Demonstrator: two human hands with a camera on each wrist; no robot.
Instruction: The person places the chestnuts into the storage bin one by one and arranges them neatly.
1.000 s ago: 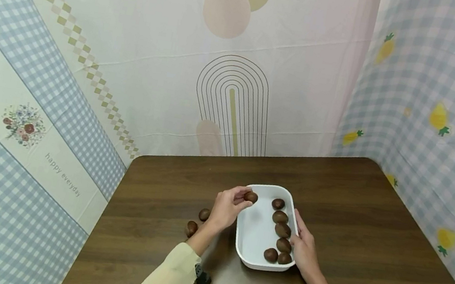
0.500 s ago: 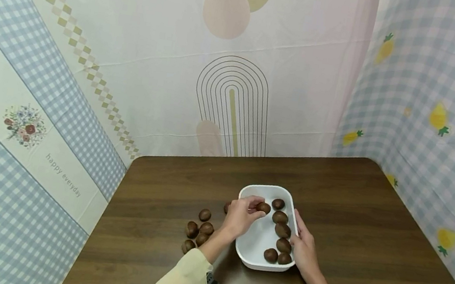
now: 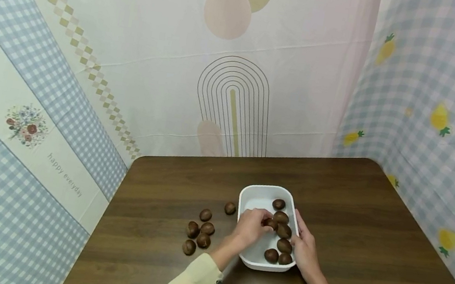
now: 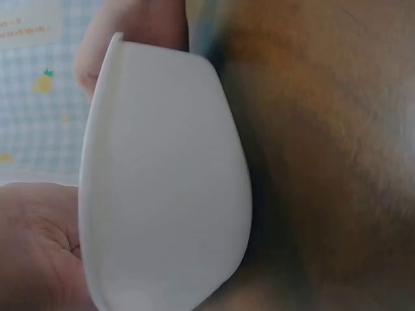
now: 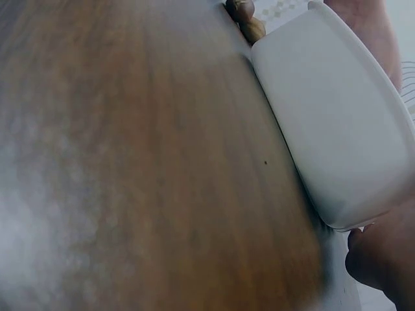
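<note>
Low inside a white rectangular tray point(image 3: 255, 260) on the table, my left hand point(image 3: 252, 224) pinches a round brown chestnut-like piece point(image 3: 271, 224) between thumb and fingers. That piece is beside others lined along the tray's right side, such as a brown piece point(image 3: 284, 245). My right hand point(image 3: 304, 248) holds the tray's right wall, thumb at the rim and fingers along the outside. In the left wrist view, the tray's white outer wall point(image 4: 168, 162) hides the left fingertips. The right wrist view shows the opposite outer wall point(image 5: 331, 110), with part of the right hand point(image 5: 389, 259) below it.
Several more brown pieces point(image 3: 203, 240) lie in a loose group on the dark wooden table point(image 3: 155, 200), left of the tray. A single brown piece point(image 3: 230, 208) sits nearer its left rim. Printed cloth point(image 3: 305, 100) hangs behind the table and along both sides.
My left hand has carried the brown piece from above the tray's left rim, rightward and down, to the row inside. The right hand and tray stay in place.
</note>
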